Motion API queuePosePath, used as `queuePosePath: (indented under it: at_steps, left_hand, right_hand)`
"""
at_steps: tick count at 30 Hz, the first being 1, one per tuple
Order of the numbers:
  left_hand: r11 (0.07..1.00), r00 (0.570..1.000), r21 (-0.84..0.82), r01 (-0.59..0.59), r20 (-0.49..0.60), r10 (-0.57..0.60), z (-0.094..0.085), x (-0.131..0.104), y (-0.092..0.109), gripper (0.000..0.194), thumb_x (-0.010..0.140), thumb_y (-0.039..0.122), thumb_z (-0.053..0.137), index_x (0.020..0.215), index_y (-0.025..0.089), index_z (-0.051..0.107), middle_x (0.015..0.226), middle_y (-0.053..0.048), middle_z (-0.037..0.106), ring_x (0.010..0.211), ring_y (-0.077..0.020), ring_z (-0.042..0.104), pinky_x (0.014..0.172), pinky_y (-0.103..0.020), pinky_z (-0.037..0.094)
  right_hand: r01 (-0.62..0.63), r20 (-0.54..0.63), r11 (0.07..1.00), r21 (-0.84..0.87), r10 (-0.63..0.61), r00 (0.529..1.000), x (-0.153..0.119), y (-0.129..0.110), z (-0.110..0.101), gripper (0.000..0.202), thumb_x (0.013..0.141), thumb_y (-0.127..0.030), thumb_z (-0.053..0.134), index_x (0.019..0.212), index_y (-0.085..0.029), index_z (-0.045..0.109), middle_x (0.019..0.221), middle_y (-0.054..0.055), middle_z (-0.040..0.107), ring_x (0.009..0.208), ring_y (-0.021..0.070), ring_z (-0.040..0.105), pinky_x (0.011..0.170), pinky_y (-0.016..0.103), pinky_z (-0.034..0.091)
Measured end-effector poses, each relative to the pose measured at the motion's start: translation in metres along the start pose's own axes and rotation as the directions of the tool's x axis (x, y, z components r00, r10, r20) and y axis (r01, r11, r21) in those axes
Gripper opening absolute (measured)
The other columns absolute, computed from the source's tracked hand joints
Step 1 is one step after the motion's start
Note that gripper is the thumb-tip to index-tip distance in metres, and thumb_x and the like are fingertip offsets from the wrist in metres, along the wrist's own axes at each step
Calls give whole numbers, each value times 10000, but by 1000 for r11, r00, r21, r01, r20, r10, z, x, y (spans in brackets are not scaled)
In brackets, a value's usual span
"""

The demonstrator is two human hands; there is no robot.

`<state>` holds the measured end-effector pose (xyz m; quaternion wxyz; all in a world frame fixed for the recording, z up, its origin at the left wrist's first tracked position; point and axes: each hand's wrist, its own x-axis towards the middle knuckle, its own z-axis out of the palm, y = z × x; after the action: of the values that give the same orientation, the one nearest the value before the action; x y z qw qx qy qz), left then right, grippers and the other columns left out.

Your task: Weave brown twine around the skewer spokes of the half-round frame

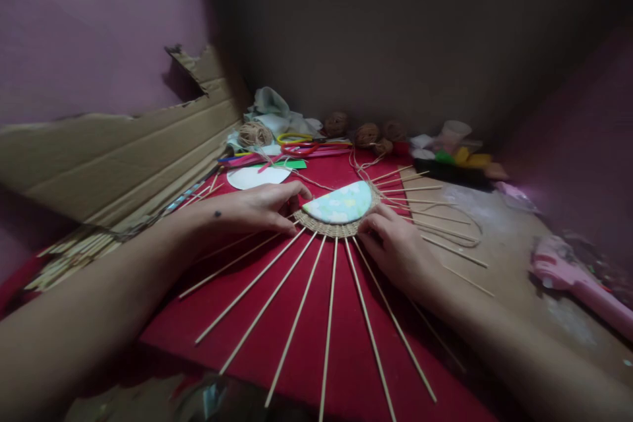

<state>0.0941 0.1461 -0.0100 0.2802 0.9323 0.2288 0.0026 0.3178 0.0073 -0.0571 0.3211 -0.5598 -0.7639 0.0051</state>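
Note:
A half-round woven piece (pixel 324 227) lies on the red cloth, its band of tan twine worked around thin wooden sticks (pixel 329 316) that fan outward. Its flat middle is a half-disc (pixel 341 203) covered in pale blue, green and white patterned material. My left hand (pixel 279 206) grips the left corner, thumb on the near side and fingers on the far side. At the right part of the twine band, my right hand (pixel 395 237) is closed with thumb and fingers pinching the edge; its fingertips are partly hidden. Loose twine (pixel 475 224) loops out to the right.
Behind lie scissors (pixel 299 145), twine balls (pixel 254 134), crumpled cloth (pixel 271 109) and a white card piece (pixel 257 177). Cardboard (pixel 123 158) stands at left beside bundled sticks (pixel 74 257). A pink glue gun (pixel 568 270) rests at right, and a cup (pixel 453 135) stands farther back.

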Motion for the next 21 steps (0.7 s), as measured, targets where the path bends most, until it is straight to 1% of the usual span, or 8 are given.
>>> queuePosePath:
  at_steps: [4, 8, 11, 13, 15, 18, 20, 21]
  left_hand:
    - [998, 998, 7, -60, -6, 60, -1, -2, -5, 391, 816, 291, 566, 1174, 163, 476, 898, -13, 594, 708, -110, 507, 628, -196, 390]
    - [995, 999, 95, -33, -23, 36, -2, -4, -6, 342, 817, 238, 536, 1149, 169, 488, 915, -14, 589, 737, -113, 508, 649, -196, 389]
    - [984, 998, 176, -4, -59, 15, -3, -4, -3, 265, 831, 232, 521, 1088, 169, 522, 921, -24, 591, 753, -116, 514, 662, -203, 397]
    - [976, 992, 217, -33, -108, 58, -3, -4, 1, 211, 849, 256, 514, 1032, 160, 557, 927, -43, 600, 784, -130, 524, 689, -222, 412]
    - [967, 973, 243, -74, -197, 124, 0, -4, 7, 202, 869, 275, 502, 1008, 155, 586, 948, -64, 610, 838, -148, 535, 735, -250, 427]
    - [961, 906, 232, -149, -358, 227, 14, 0, 16, 187, 889, 256, 489, 986, 161, 617, 944, -67, 616, 865, -151, 548, 769, -268, 442]
    - [952, 862, 204, -227, -413, 294, 28, 5, 21, 175, 899, 241, 486, 956, 163, 632, 920, -64, 611, 846, -142, 554, 762, -262, 451]
    - [945, 853, 193, -265, -411, 323, 35, 8, 23, 176, 906, 241, 483, 951, 164, 635, 918, -65, 609, 842, -140, 556, 759, -259, 454]
  right_hand:
    - [-11, 53, 999, -50, 14, 998, 1, -6, 3, 174, 863, -80, 455, 737, -175, 527, 824, 56, 548, 708, 141, 527, 652, 263, 440]
    - [9, 77, 994, -108, 0, 997, 1, -9, 8, 171, 868, -65, 439, 764, -158, 539, 829, 70, 537, 715, 152, 515, 658, 271, 433]
    - [34, 62, 987, -158, -24, 998, 1, -9, 11, 178, 870, -63, 424, 779, -149, 551, 837, 83, 543, 691, 156, 496, 626, 272, 413]
    - [54, 51, 980, -192, -45, 998, 2, -8, 13, 191, 875, -63, 412, 785, -150, 556, 828, 84, 549, 683, 157, 487, 615, 269, 401]
    - [68, 52, 976, -208, -58, 997, 2, -8, 14, 195, 876, -60, 409, 791, -145, 562, 822, 89, 560, 697, 163, 491, 626, 271, 401]
    - [87, 51, 969, -230, -78, 996, 2, -7, 15, 199, 880, -58, 406, 805, -134, 573, 816, 95, 576, 715, 172, 497, 642, 277, 397]
    - [87, 43, 961, -261, -79, 996, 2, -7, 15, 208, 890, -68, 402, 816, -138, 582, 807, 86, 585, 699, 167, 490, 622, 271, 378]
    - [86, 41, 956, -281, -77, 996, 2, -8, 15, 215, 896, -74, 400, 818, -144, 587, 801, 80, 589, 688, 163, 487, 608, 267, 366]
